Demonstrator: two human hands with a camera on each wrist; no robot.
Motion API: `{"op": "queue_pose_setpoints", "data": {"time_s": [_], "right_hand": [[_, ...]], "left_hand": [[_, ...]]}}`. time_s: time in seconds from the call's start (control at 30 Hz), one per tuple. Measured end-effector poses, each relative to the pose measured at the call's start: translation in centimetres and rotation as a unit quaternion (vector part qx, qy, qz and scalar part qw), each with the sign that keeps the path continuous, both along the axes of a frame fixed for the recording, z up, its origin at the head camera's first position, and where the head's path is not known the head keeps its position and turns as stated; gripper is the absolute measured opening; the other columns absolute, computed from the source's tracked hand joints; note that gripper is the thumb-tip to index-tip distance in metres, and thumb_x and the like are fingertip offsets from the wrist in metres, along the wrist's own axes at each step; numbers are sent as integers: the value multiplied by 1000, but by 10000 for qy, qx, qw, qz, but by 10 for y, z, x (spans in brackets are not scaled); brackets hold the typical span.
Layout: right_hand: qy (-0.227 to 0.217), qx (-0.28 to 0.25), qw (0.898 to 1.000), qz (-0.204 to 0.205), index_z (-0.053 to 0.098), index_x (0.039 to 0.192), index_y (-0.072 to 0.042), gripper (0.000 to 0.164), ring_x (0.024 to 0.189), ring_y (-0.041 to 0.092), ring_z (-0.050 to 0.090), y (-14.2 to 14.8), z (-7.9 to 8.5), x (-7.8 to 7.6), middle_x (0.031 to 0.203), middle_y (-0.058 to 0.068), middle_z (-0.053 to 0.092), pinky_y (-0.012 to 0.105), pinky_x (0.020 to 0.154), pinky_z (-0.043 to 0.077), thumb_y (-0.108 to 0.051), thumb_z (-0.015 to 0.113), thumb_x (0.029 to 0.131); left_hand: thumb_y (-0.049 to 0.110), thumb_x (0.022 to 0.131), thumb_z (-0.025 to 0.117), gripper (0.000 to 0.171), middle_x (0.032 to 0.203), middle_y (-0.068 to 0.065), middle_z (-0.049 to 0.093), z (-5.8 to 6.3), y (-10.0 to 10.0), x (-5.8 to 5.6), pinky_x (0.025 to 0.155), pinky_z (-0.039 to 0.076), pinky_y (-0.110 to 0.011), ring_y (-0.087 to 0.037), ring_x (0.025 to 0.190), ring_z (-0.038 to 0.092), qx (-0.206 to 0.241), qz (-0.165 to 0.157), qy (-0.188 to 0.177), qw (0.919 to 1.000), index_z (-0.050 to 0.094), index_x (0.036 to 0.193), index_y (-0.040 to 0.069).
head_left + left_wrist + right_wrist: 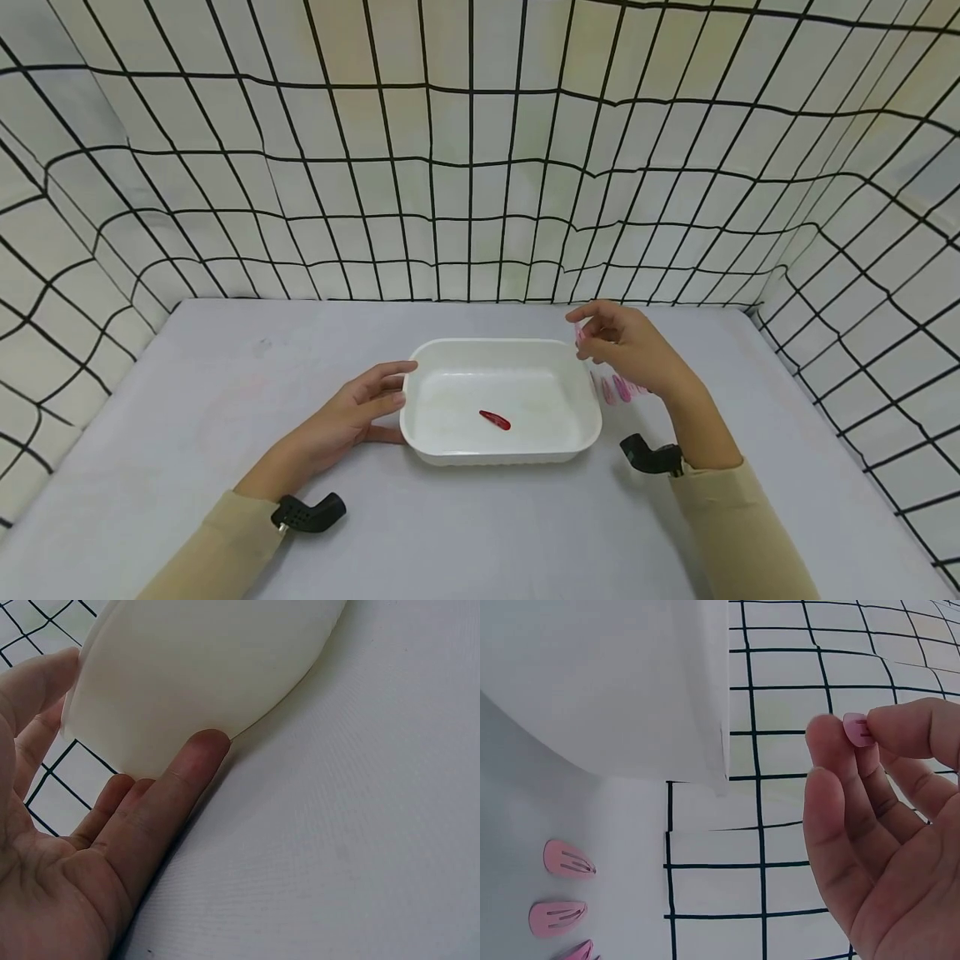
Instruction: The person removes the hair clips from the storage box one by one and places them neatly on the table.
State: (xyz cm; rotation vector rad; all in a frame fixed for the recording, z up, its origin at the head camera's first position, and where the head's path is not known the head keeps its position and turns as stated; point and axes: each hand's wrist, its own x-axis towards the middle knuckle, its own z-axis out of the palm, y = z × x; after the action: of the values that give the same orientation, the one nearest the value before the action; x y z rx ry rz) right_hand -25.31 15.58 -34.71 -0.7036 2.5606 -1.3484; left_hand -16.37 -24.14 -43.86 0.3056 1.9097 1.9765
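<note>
A white rectangular tray (500,457) with rounded corners stands on the table, and one red snap hair clip (496,420) lies inside it. My left hand (352,414) is at the tray's left end, with spread fingertips touching its rim and outer wall. Over the right rear corner of the tray, my right hand (626,342) pinches a pink snap hair clip (858,730) between thumb and fingertips. More pink clips (568,859) lie in a row on the table right of the tray, partly hidden under the right hand in the head view.
A white cloth covers the table (345,533). Black wire grid panels (470,192) with white backing rise along the back and both sides. Each wrist carries a black camera mount (651,456).
</note>
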Motion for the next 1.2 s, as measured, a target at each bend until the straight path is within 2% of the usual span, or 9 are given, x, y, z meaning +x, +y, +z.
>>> {"op": "queue_pose_setpoints", "data": {"time_s": [0.23, 0.37, 0.5, 1.0, 1.2], "right_hand": [[-218, -95, 9997, 35, 61, 123, -14, 26, 88, 24, 73, 5, 1, -3, 100, 14, 64, 43, 77, 61, -16, 64, 97], [-164, -117, 9998, 54, 60, 123, -14, 26, 90, 24, 72, 11, 1, -1, 101, 13, 66, 49, 78, 60, -15, 64, 97], [-58, -151, 9999, 30, 60, 125, -13, 28, 89, 25, 71, 21, -2, -1, 100, 13, 67, 47, 77, 61, -16, 64, 97], [-180, -37, 9984, -529, 57, 127, -10, 33, 94, 40, 69, 65, -22, -1, 103, 17, 67, 45, 78, 62, -23, 64, 98], [-185, 15, 9978, -631, 57, 128, -11, 34, 93, 40, 69, 68, -24, -4, 103, 17, 67, 42, 70, 62, -25, 64, 98]], "left_hand": [[16, 104, 54, 54, 152, -23, 34, 1, 1, -1, 87, 58, -55, -31, 126, 54, 33, -10, 33, 10000, 33, 153, 11], [15, 104, 54, 53, 152, -23, 34, 1, 0, -1, 87, 58, -54, -30, 125, 54, -3, 28, 32, 10000, 34, 153, 12], [14, 104, 53, 53, 153, -22, 34, 1, -1, 0, 87, 58, -54, -31, 127, 53, -3, 28, 45, 10000, 33, 153, 12], [14, 104, 53, 52, 151, -22, 35, 2, 2, 0, 88, 58, -55, -32, 128, 51, 12, 10, -60, 10000, 34, 153, 12], [15, 104, 54, 52, 152, -20, 36, 2, 0, 1, 88, 58, -55, -32, 128, 51, -24, 65, -65, 10000, 36, 152, 14]]}}
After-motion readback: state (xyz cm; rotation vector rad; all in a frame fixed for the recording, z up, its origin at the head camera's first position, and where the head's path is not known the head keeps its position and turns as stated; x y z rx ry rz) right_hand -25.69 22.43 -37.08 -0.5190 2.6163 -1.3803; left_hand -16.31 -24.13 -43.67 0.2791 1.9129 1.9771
